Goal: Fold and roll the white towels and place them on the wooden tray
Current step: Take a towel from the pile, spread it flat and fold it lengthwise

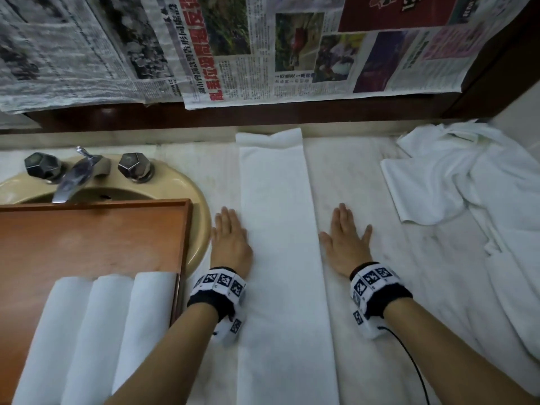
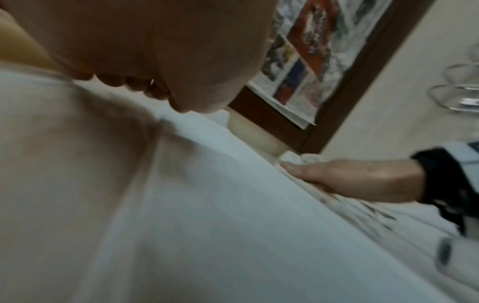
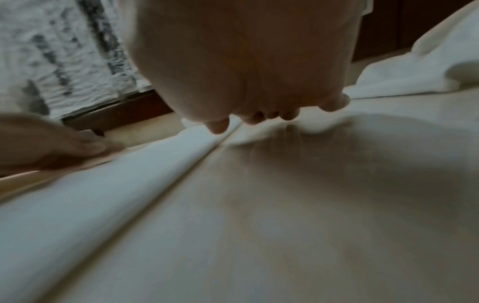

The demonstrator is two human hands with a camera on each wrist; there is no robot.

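A white towel (image 1: 280,244) folded into a long narrow strip lies flat on the counter, running away from me. My left hand (image 1: 230,238) rests flat on the counter at the strip's left edge, fingers straight. My right hand (image 1: 346,241) lies flat just right of the strip, fingers spread and empty. The wooden tray (image 1: 96,238) sits to the left over the sink, with three rolled white towels (image 1: 96,331) side by side at its near end. In the right wrist view the strip's folded edge (image 3: 166,174) runs beside my palm.
A heap of loose white towels (image 1: 455,182) lies at the back right of the counter. A beige sink (image 1: 201,206) with a chrome tap (image 1: 76,176) lies under the tray. Newspaper sheets (image 1: 263,48) cover the wall behind. A black cable (image 1: 409,355) trails from my right wrist.
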